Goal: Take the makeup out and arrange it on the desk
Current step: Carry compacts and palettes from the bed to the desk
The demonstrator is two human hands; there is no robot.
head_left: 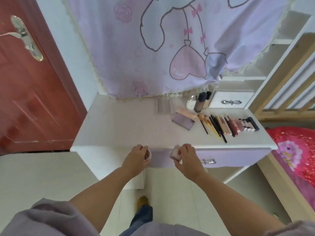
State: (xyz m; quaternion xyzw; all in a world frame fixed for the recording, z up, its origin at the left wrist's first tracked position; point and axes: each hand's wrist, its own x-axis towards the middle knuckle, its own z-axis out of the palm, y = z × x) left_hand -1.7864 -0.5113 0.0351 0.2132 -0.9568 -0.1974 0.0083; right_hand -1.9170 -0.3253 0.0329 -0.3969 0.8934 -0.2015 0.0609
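Fingers of the left hand [136,157] curl round a small round jar [148,155]; the right hand [186,157] pinches a pale pink case [175,153], perhaps a compact. Both hover at the desk [119,126] front edge, ready to join the row of brushes [214,126].
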